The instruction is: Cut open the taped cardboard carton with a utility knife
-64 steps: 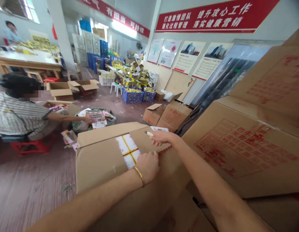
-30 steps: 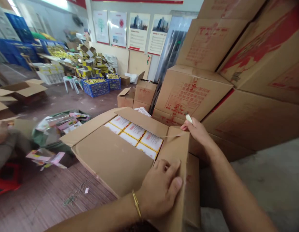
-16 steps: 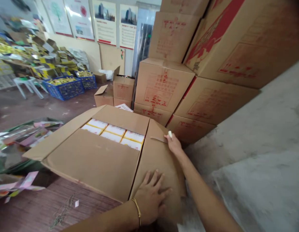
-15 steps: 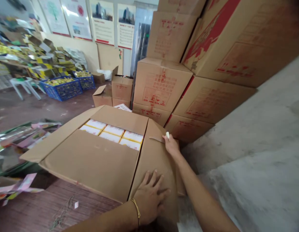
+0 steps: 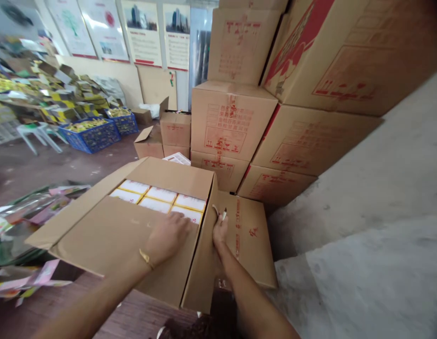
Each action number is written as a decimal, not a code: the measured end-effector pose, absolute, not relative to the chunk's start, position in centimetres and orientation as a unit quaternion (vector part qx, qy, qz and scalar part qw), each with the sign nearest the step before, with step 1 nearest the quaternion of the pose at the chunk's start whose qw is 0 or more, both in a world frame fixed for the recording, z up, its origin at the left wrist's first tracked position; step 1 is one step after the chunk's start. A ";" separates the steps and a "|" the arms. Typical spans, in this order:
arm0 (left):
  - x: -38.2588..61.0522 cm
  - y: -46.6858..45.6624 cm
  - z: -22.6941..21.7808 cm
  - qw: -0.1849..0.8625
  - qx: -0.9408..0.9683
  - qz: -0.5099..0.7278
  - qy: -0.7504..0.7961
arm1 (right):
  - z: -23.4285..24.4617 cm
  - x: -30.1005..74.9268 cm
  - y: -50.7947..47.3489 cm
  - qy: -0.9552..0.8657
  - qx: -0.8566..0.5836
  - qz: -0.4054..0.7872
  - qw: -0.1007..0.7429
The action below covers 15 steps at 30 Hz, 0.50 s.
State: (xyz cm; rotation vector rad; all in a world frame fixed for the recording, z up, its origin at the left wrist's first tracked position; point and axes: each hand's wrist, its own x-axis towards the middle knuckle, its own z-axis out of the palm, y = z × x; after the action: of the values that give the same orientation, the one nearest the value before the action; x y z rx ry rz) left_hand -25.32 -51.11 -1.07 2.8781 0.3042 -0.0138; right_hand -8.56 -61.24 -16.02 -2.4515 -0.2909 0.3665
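A large cardboard box [image 5: 109, 235] stands before me, its long flaps folded inward over a gap. Through that gap show several small white boxes with yellow edges [image 5: 158, 194]. My left hand [image 5: 172, 235], a gold bracelet at its wrist, is over the near flap by the edge of the gap; motion smears its fingers. Beside the right side flap [image 5: 200, 254], which hangs down, my right hand [image 5: 220, 230] is closed round a small white object with a dark tip [image 5: 224, 215]. A thin curved pale strip [image 5: 215, 211] shows by its fingers.
Printed cartons [image 5: 234, 117] are stacked high ahead and to the right, beside a grey wall [image 5: 388, 226]. A closed taped carton [image 5: 252, 240] stands low at the right. Blue crates [image 5: 91, 134] and a green-edged sack of scraps [image 5: 38, 216] are on the left.
My left hand has moved from the right side flap up and left onto the near flap. My right hand has come left and down; the side flap now hangs lower, uncovering the taped carton.
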 end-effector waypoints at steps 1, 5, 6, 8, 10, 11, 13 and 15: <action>-25.0 -49.6 -0.8 0.084 0.989 -0.021 0.117 | -16.1 -8.6 -61.2 -0.111 -0.931 0.138 0.319; -23.7 -46.9 -0.2 0.013 0.992 -0.049 0.115 | -16.4 -8.9 -61.4 -0.128 -0.933 0.117 0.316; -23.5 -46.8 0.4 0.011 0.993 -0.046 0.110 | -16.5 -9.0 -61.5 -0.129 -0.932 0.113 0.320; -23.8 -46.7 2.4 0.029 0.994 -0.042 0.096 | -16.6 -9.0 -61.8 -0.124 -0.927 0.112 0.335; -25.6 -46.8 5.5 0.074 0.994 -0.044 0.066 | -16.7 -9.0 -62.2 -0.115 -0.917 0.112 0.364; -27.1 -46.9 7.2 0.101 0.993 -0.048 0.050 | -16.8 -8.9 -62.4 -0.110 -0.911 0.111 0.382; -30.9 -47.5 10.6 0.158 0.985 -0.069 0.023 | -16.9 -8.9 -62.7 -0.100 -0.896 0.108 0.419; -35.2 -48.4 12.9 0.193 0.976 -0.101 0.024 | -17.1 -9.0 -62.9 -0.096 -0.881 0.104 0.452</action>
State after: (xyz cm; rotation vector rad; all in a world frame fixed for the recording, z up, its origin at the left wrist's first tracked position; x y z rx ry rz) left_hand -35.15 -48.35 12.94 2.7372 0.0673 -0.2822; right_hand -8.97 -62.92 -17.07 -2.1763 -0.2371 0.2569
